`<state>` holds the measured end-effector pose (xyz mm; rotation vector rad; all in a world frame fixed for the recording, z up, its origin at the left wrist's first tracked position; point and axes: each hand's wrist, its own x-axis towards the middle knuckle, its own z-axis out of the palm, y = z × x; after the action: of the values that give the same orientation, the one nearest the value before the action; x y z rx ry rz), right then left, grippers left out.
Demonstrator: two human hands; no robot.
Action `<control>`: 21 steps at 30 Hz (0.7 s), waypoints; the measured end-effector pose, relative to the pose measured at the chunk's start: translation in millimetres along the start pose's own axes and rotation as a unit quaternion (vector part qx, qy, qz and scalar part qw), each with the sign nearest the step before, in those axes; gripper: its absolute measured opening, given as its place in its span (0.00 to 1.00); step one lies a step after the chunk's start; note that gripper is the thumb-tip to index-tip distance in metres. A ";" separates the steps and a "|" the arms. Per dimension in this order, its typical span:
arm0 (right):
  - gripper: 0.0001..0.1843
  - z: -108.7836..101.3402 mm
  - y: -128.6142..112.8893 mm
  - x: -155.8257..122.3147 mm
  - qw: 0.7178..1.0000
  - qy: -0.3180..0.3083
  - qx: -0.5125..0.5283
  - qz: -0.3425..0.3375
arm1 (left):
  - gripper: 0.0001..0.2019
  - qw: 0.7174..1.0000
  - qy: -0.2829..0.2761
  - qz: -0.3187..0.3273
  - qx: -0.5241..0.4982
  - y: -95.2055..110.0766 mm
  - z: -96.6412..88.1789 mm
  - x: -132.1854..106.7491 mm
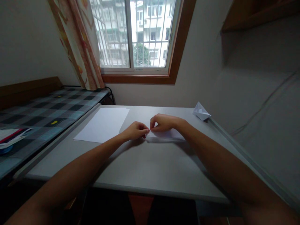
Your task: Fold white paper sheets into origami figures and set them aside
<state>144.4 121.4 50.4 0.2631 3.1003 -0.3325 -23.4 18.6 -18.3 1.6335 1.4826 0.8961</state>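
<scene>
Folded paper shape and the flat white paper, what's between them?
Left to right, in the head view: the left hand, then the right hand with paper beneath it.

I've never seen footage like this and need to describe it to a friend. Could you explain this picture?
There's no machine here: these are a person's own bare left hand and bare right hand. The single picture comes from a camera worn on the head, looking forward and down. On the pale, flat tabletop lie flat white paper sheets to the left and a pointed, folded white paper shape near the far right corner. Between them, the left fingertips pinch the left end of a low white piece of paper. The right hand is over that same piece; whether it grips or only presses is hard to tell.
</scene>
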 end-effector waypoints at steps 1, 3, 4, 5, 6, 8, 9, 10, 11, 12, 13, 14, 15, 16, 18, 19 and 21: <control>0.10 -1.3 -0.1 -1.3 0.999 0.028 -0.008 -0.012 | 0.11 1.000 0.012 -0.004 -0.003 -0.6 0.5 0.6; 0.11 -4.4 1.6 -7.5 0.994 0.105 -0.026 -0.020 | 0.09 0.999 0.035 -0.013 -0.006 -1.6 0.7 1.4; 0.11 -5.6 3.7 -12.7 0.989 0.147 -0.032 -0.010 | 0.08 0.999 0.046 -0.015 -0.005 -2.0 0.7 1.7; 0.11 -6.4 6.8 -19.3 0.982 0.184 -0.034 0.010 | 0.08 0.998 0.054 -0.016 -0.004 -2.4 0.7 2.0; 0.11 -6.7 10.6 -27.1 0.975 0.216 -0.035 0.039 | 0.07 0.998 0.061 -0.017 -0.005 -2.8 0.8 2.3; 0.12 -5.4 19.3 -45.1 0.966 0.233 -0.022 0.106 | 0.07 0.998 0.066 -0.019 -0.013 -3.9 0.6 3.1; 0.14 -4.1 23.6 -54.5 0.967 0.215 -0.006 0.138 | 0.07 0.997 0.070 -0.016 -0.015 -4.6 0.3 3.5; 0.15 -2.5 27.5 -63.6 0.966 0.193 0.013 0.169 | 0.08 0.997 0.077 -0.009 -0.009 -5.5 -0.5 3.8; 0.17 -0.7 30.7 -71.7 0.965 0.174 0.033 0.192 | 0.08 0.996 0.087 0.002 0.007 -6.4 -1.8 4.1; 0.19 1.2 33.2 -78.7 0.965 0.161 0.051 0.203 | 0.08 0.994 0.100 0.014 0.031 -7.3 -3.6 4.1; 0.19 3.2 35.1 -84.1 0.966 0.144 0.066 0.203 | 0.07 0.991 0.114 0.024 0.061 -8.1 -5.8 4.0; 0.20 5.4 36.5 -87.9 0.968 0.133 0.076 0.197 | 0.07 0.987 0.127 0.032 0.090 -8.4 -8.4 3.6; 0.21 7.8 37.6 -90.2 0.971 0.128 0.076 0.188 | 0.07 0.984 0.132 0.037 0.116 -8.1 -11.0 2.9; 0.21 10.5 38.5 -90.9 0.974 0.127 0.070 0.176 | 0.08 0.982 0.125 0.038 0.138 -7.3 -13.6 1.8; 0.20 16.7 39.6 -88.9 0.980 0.123 0.048 0.145 | 0.09 0.983 0.073 0.035 0.165 -3.5 -17.8 -1.3; 0.19 20.1 39.6 -86.8 0.982 0.125 0.042 0.139 | 0.10 0.985 0.027 0.034 0.170 -1.0 -19.1 -3.3; 0.17 26.8 38.6 -81.7 0.982 0.111 0.046 0.146 | 0.10 0.982 -0.071 0.043 0.168 4.1 -19.9 -7.5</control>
<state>231.3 139.4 18.7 0.8002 3.1948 -0.4677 -39.5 12.2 -5.3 1.9758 1.5330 0.5808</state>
